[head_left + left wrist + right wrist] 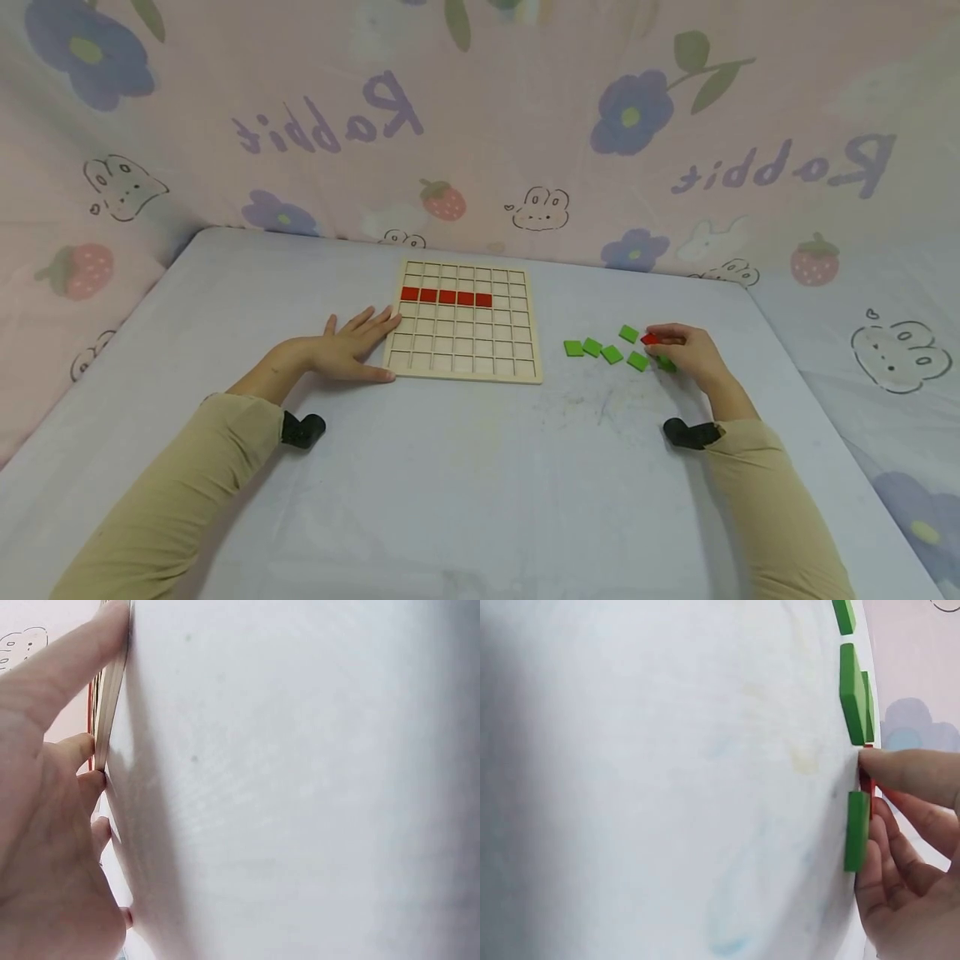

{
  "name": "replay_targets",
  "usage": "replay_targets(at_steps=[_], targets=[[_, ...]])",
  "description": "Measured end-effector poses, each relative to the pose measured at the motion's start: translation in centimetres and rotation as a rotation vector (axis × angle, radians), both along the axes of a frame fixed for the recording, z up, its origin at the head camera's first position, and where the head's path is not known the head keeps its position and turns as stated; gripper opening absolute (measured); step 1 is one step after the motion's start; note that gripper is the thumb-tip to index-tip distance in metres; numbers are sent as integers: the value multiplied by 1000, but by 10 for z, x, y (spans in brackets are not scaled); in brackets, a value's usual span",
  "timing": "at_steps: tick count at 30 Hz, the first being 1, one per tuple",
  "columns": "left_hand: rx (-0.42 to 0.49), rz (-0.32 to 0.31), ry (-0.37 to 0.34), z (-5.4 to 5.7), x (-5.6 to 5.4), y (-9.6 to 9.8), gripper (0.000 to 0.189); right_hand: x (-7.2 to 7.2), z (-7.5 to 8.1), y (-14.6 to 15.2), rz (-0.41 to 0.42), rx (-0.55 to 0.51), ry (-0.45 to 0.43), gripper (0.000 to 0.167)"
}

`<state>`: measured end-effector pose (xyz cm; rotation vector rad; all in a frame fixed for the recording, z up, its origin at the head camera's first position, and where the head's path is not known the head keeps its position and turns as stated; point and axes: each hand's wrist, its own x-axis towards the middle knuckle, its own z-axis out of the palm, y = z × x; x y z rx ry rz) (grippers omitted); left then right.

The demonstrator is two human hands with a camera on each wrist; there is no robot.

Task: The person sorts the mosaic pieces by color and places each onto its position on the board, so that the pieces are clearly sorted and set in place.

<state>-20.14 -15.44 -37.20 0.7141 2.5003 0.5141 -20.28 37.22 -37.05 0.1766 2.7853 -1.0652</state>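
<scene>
A pale wooden grid board [465, 377] lies on the white table. Several red square tiles [447, 297] fill part of one row, running from its left edge. My left hand [351, 346] rests at the board's left side with fingers spread and straight, the thumb by its lower left corner. To the right of the board, my right hand [692, 354] pinches a red tile [649, 339] between thumb and fingers, close over the table. Beside those fingers a green tile [856, 832] stands out in the right wrist view; the hand partly covers it in the head view.
Several loose green tiles [612, 355] lie scattered between the board and my right hand. A patterned cloth [480, 125] hangs behind the table [465, 483]. Black wrist mounts [303, 431] stick out at both sleeves.
</scene>
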Motion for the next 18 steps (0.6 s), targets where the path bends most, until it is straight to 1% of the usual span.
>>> replay_targets(at_steps=[7, 18], targets=[[5, 1, -1, 0, 0, 0, 96, 0, -1, 1, -2, 4, 3, 49], [10, 6, -7, 3, 2, 1, 94, 1, 1, 0, -29, 12, 6, 51]])
